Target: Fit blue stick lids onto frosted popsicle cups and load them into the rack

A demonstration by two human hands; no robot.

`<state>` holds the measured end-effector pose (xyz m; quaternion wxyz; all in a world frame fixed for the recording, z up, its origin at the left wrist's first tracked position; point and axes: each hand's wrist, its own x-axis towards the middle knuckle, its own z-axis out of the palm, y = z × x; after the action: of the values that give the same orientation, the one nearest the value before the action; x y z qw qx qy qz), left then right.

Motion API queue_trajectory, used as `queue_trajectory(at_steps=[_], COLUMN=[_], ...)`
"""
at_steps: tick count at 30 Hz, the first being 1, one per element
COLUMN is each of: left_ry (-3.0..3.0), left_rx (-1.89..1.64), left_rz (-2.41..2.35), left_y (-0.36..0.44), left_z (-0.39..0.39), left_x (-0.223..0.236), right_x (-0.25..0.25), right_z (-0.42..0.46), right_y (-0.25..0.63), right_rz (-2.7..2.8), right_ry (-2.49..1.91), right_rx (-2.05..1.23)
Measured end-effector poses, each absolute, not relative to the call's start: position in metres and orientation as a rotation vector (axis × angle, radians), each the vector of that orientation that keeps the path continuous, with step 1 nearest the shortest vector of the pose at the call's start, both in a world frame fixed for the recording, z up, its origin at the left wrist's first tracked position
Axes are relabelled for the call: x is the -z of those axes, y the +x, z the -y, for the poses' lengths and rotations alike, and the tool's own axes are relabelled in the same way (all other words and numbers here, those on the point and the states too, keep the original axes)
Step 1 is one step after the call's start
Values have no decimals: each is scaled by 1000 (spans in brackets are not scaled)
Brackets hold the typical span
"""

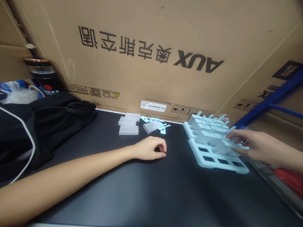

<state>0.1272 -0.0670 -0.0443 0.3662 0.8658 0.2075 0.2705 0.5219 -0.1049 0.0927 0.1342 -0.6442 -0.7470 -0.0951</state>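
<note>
My left hand rests on the black tabletop with its fingers loosely curled, a gap between thumb and forefinger, nothing in it. At the right, my right hand closes its fingers and thumb around a popsicle mould at the near side of a light-blue mould tray; its grip is partly hidden and blurred. Several other popsicle moulds with light-blue sticks stand in the tray's far rows. Rectangular openings show in the nearest part of the tray. Beyond my left hand lie translucent mould sleeves and light-blue sticks.
A large cardboard box walls off the back. Black cloth and a white cable lie at the left, before a dark bottle. A blue metal bar slants behind my right hand. Something red lies at the right edge.
</note>
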Motion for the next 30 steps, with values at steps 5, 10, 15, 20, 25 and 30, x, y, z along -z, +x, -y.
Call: queue_trajectory(at_steps=[5, 10, 15, 20, 25, 30], left_ry=[2297, 2630, 2796, 2812, 2910, 2785], left_rx=[-675, -804, -929, -772, -732, -796], left_rz=[-544, -795, -1166, -1253, -1172, -1245], left_y=[126, 125, 125, 127, 127, 127], left_z=[70, 82, 87, 86, 91, 91], left_x=[42, 36, 39, 42, 32, 32], right_x=[-99, -95, -97, -88, -49, -8], right_z=[108, 107, 108, 117, 109, 77], right_y=[517, 512, 514, 468, 383, 341], right_rz=[2391, 2354, 2407, 2482, 2581, 2606], right_ry=[-2010, -2117, -2100, -1714, -1537, -1536], right_rx=[-52, 78, -14, 597, 415, 199])
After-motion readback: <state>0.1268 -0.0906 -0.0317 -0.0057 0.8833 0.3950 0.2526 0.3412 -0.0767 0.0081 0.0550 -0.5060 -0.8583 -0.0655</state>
